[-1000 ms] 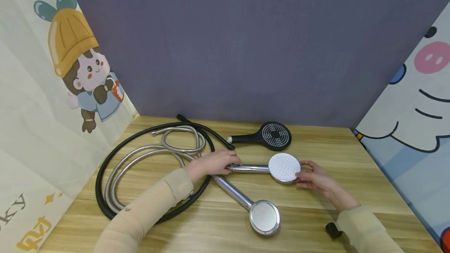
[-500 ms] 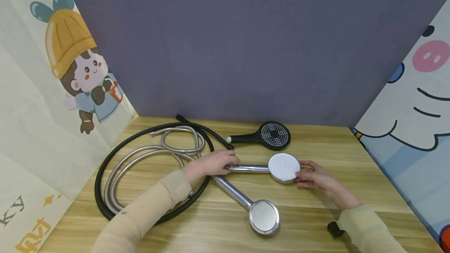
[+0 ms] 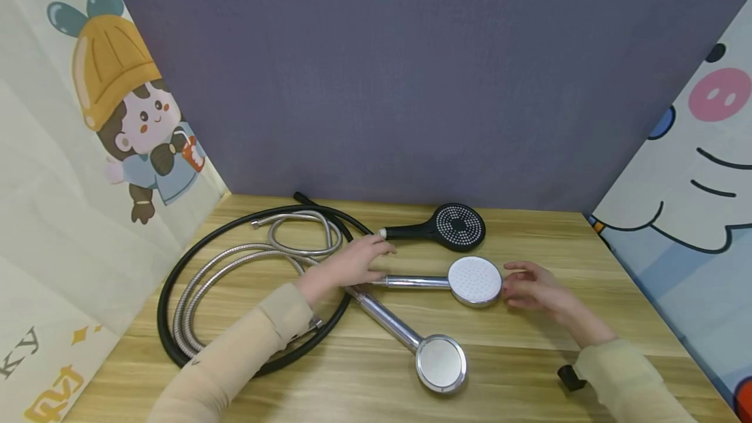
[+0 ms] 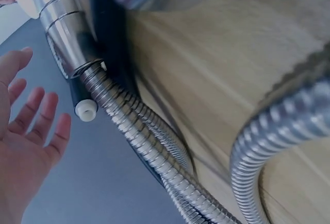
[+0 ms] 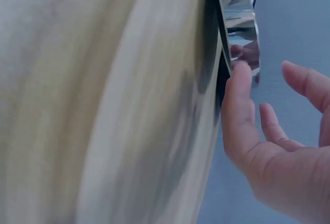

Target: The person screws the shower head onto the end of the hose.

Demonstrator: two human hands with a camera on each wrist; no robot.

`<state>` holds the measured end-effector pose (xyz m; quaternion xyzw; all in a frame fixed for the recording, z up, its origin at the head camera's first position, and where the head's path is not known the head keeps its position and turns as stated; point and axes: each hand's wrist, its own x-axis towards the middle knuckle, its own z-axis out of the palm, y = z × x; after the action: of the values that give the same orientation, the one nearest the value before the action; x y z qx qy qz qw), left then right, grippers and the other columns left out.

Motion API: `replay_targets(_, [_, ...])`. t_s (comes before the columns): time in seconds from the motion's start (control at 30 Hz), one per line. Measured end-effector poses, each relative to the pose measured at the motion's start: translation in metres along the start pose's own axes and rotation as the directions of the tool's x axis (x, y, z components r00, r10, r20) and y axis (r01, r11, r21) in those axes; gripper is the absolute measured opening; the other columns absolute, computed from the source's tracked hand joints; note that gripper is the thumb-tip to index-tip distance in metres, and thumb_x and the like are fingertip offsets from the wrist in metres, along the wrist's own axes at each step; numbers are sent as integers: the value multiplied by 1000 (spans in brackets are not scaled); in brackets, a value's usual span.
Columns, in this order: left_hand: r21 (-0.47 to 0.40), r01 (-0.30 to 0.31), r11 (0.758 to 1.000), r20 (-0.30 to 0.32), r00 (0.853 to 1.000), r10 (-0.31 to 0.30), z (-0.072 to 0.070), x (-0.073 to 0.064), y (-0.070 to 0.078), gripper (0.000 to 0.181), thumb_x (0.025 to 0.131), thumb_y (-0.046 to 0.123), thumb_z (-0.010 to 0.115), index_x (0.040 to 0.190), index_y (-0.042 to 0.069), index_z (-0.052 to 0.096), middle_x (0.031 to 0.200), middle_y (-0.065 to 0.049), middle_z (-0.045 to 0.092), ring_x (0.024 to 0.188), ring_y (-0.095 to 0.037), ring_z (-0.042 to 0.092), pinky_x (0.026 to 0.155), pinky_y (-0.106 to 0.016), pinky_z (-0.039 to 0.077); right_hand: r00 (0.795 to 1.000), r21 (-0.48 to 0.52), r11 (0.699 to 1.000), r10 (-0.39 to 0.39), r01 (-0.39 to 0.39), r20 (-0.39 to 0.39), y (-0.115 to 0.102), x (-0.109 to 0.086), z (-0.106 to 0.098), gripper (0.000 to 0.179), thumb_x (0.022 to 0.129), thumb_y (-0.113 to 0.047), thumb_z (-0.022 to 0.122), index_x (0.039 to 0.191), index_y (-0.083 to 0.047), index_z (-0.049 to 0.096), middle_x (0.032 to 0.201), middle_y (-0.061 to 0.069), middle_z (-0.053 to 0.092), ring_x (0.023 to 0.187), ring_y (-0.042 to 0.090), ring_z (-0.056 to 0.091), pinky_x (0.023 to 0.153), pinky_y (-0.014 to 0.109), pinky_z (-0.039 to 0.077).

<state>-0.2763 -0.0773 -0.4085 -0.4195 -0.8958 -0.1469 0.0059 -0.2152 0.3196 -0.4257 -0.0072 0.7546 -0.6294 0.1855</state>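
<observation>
A chrome hand shower with a white face (image 3: 474,281) lies on the wooden table. My left hand (image 3: 348,262) is over the end of its handle, fingers extended and gripping nothing. In the left wrist view, that hand (image 4: 28,141) is apart from the chrome handle (image 4: 64,31), which meets a ribbed metal hose (image 4: 147,144). At the other end, my right hand (image 3: 539,292) is beside the white-faced head with relaxed fingers. Close to the chrome rim (image 5: 241,31) is a fingertip of the right hand (image 5: 278,162); whether they touch I cannot tell.
Behind lies a black hand shower (image 3: 459,227); in front, a chrome one with a silver face (image 3: 441,363). A black hose (image 3: 167,292) and metal hoses (image 3: 190,292) coil at left. A small black piece (image 3: 570,377) lies near the right sleeve. A grey panel (image 3: 376,83) stands behind.
My left hand has let go of the hand shower's handle and spread its fingers. My right hand has left the white-faced head's rim, drawing slightly to the right. The hand showers stay put.
</observation>
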Motion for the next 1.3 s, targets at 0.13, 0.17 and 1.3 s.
replay_targets(0.13, [-52,78,996,-47,996,-80,-5,4,-1,54,82,27,74,130,15,52,126,-7,53,114,-24,52,96,-39,46,999,-39,998,-43,42,-28,-7,1,-3,58,91,-7,59,135,11,27,105,8,54,87,13,64,80,38,56])
replay_targets(0.17, [-62,97,993,-55,993,-100,-6,5,-1,55,82,27,74,131,16,52,127,-7,53,116,-25,51,96,-40,46,998,-53,997,-59,57,-38,-8,2,-3,57,91,-6,58,135,12,27,105,9,53,87,13,63,80,39,55])
replay_targets(1.3, [-423,291,858,-89,929,-359,9,59,-36,60,83,21,74,135,13,47,133,-10,48,122,-31,47,97,-43,44,930,-199,922,-356,333,-93,-19,62,-19,41,88,1,61,125,2,46,103,-13,58,96,7,60,82,31,54])
